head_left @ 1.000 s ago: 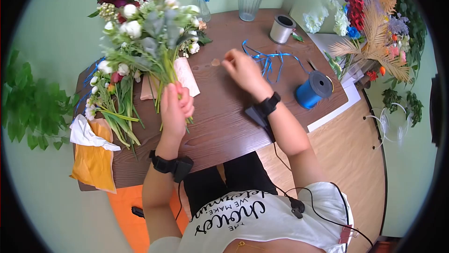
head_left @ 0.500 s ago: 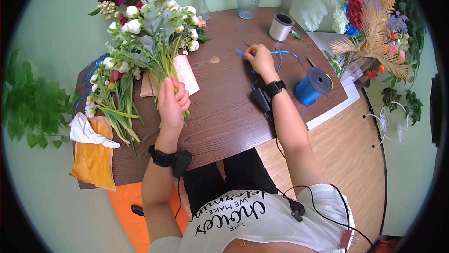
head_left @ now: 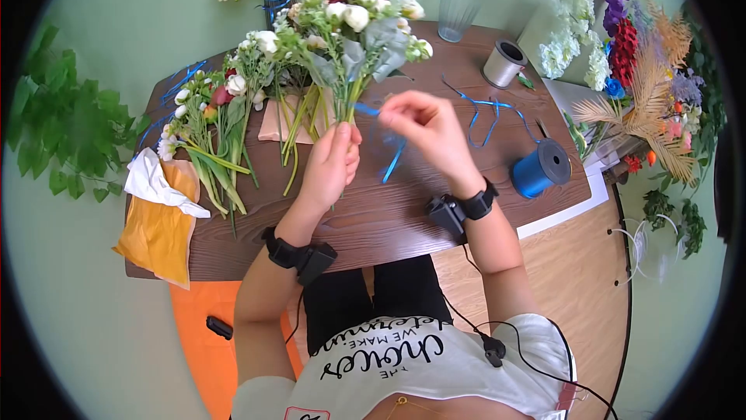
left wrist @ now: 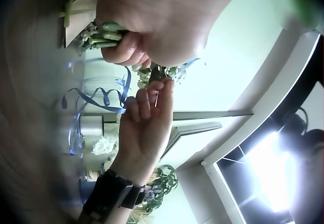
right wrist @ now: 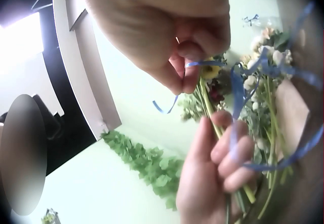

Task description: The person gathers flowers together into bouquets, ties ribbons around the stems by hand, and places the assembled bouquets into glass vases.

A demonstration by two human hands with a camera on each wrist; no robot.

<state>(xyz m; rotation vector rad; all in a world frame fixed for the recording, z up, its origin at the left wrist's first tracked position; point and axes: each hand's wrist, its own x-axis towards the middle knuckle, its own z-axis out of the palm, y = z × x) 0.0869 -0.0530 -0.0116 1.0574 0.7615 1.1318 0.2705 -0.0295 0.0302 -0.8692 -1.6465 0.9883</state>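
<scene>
My left hand [head_left: 330, 167] grips the green stems of a bouquet with white blooms [head_left: 357, 17] and grey-green leaves, held above the table. Just right of the stems, my right hand [head_left: 431, 128] pinches a blue ribbon [head_left: 367, 109] between thumb and fingers. In the right wrist view the ribbon [right wrist: 206, 63] crosses near the stems [right wrist: 207, 100], above the left hand [right wrist: 215, 168], and a short end hangs below the pinching fingertips. Cut stem ends [left wrist: 107, 35] poke out of the left fist in the left wrist view.
More flowers [head_left: 225, 121] lie on the table's left, by an orange packet [head_left: 159, 226]. A blue ribbon spool [head_left: 542, 169], a silver spool [head_left: 505, 62] and a glass vase [head_left: 458, 8] stand at the right and back. Loose ribbon [head_left: 486, 101] trails near the blue spool.
The right hand has picked up blue ribbon from the table and brought it left to the stems. The left hand has carried the bouquet to the right. The head view has shifted.
</scene>
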